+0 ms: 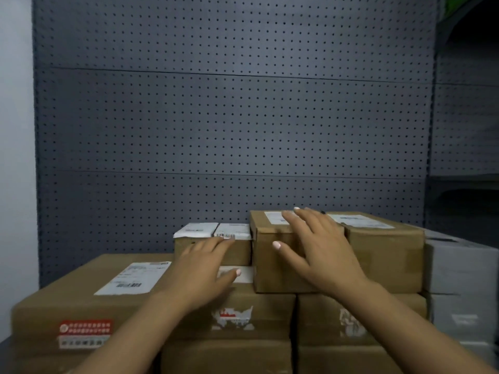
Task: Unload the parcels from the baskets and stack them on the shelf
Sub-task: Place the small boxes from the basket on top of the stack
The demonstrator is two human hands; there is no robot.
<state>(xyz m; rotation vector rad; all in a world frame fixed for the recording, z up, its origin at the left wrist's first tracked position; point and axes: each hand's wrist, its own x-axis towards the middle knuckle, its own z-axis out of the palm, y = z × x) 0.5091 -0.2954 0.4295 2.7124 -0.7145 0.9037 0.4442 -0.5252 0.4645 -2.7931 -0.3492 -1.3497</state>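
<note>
Brown cardboard parcel (272,263), white label, right hand (321,249) flat on it

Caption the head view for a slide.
Both open hands, left and right, rest against stacked cardboard parcels before a pegboard.

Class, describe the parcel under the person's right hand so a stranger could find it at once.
Start at the grey pegboard wall, then drop to the stacked cardboard parcels. On the top layer stands the tall brown box, with the right hand spread over its front corner. It rises above the low white-labelled box left of it.
</note>
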